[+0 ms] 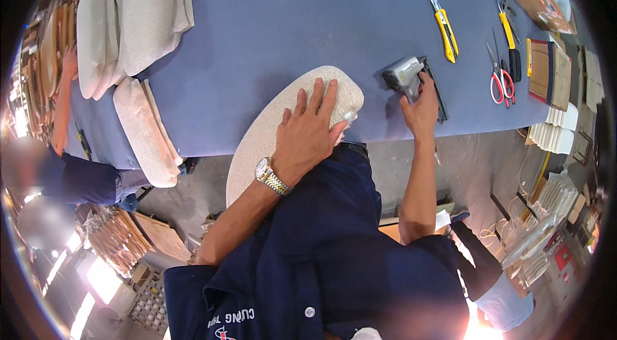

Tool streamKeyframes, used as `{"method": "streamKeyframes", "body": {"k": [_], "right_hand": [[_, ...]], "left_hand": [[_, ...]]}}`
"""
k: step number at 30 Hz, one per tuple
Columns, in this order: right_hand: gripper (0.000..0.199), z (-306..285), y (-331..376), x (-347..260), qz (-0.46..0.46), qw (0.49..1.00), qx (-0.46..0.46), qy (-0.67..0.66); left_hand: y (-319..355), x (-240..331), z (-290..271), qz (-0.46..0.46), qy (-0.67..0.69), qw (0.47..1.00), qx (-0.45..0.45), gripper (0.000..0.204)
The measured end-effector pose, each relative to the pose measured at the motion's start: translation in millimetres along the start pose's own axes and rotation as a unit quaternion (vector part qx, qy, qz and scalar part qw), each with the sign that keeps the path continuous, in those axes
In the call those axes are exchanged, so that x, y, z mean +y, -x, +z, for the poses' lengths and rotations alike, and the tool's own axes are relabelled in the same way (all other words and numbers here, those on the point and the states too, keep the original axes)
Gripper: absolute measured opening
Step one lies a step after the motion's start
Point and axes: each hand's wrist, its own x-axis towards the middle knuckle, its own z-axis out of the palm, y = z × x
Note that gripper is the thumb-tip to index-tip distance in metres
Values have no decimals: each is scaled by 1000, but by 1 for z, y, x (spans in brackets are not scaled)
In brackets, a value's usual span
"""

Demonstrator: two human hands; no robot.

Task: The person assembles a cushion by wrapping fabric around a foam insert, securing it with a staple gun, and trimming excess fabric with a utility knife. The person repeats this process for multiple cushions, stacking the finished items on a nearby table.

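My left hand (307, 120), with a metal watch on its wrist, lies on a beige fabric-covered panel (257, 141) with rounded ends. Its fingers are stretched out over the cloth, and the thumb rests near a small whitish tuft (349, 117) at the panel's edge. The panel reaches over the near edge of the blue-grey table, against my body. To the right, my right hand (421, 105) is wrapped round a grey and black staple gun (405, 73), which is on or just above the table; its nose is hard to make out.
Right of the staple gun lie a yellow utility knife (445, 35), red-handled scissors (496, 83), a yellow-handled tool (508, 28) and a cardboard box (549, 67). Beige padded panels (148, 12) are stacked at the left. A co-worker (80, 176) stands at the far left.
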Motion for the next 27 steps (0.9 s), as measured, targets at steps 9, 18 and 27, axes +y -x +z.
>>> {"method": "streamKeyframes", "body": {"k": [9, 18, 27], "right_hand": [[62, -58, 98, -54, -80, 934, -143, -318], [60, -51, 114, -77, -143, 931, -152, -300], [102, -54, 106, -90, -89, 937, -181, -284]], "left_hand": [[1, 0, 1, -20, 11, 1000, -8, 80], [2, -6, -1, -25, 28, 998, -42, 87], [-2, -5, -2, -12, 45, 998, -48, 95]]}}
